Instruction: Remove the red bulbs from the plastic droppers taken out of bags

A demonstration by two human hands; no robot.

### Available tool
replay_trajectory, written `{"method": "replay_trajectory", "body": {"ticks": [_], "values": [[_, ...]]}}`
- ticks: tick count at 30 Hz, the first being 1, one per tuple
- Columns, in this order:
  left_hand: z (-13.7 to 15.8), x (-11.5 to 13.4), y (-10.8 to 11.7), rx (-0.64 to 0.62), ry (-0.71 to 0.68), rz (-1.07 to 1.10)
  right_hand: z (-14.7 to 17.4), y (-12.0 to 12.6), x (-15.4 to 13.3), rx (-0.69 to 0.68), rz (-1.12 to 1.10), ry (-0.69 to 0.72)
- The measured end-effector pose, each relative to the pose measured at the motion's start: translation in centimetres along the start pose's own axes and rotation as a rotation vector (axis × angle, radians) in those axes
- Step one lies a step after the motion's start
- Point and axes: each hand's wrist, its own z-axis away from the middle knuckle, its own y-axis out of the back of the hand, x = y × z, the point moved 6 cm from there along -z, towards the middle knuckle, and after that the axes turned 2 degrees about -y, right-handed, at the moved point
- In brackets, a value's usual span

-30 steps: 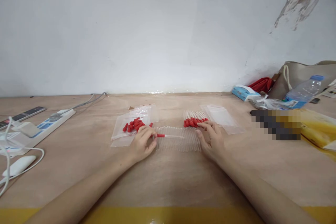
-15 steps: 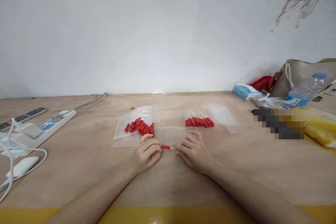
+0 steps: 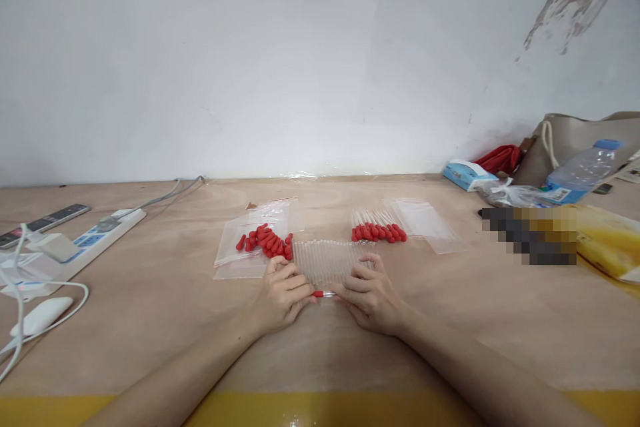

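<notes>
**Red bulb (image 3: 319,293) and clear tube (image 3: 328,293) in one line between two pinches**

Right at the grip, the bulb and tube lie end to end, their shared long axis running sideways from one hand to the other, roughly level. The left hand (image 3: 286,295) is nearer the bulb, its thumb and fingers closed on the red end; the right hand (image 3: 367,295) is nearer the tube, fingertips pinched around it and the rest of the fingers curled. Only a short stretch shows between the hands, and how deeply the tube sits in the bulb cannot be told.

Just beyond the grip, a row of clear tubes (image 3: 330,263) lies side by side on the table (image 3: 320,360), long axes pointing away from the person. Past the left hand are loose red bulbs (image 3: 269,240), partly on flat plastic bags (image 3: 227,250). Past the right hand lie red-ended tubes (image 3: 380,230), with another plastic bag (image 3: 425,220) farther right.
</notes>
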Motion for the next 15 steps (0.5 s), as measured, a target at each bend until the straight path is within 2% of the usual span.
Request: {"method": "replay_trajectory", "body": {"ticks": [6, 10, 12, 15], "values": [[-0.3, 0.3, 0.3, -0.003, -0.008, 0.022, 0.1, 0.6, -0.3, 0.057, 0.053, 0.079], [0.0, 0.3, 0.2, 0.009, -0.028, 0.028, 0.4, 0.9, 0.0, 0.05, 0.05, 0.08], [0.5, -0.3, 0.3, 0.035, 0.0, 0.054, 0.7, 1.3, 0.9, 0.023, 0.045, 0.041], [1.4, -2.6, 1.5, 0.159, 0.155, 0.125, 1.1, 2.5, 3.6, -0.012, 0.034, -0.099]]}}
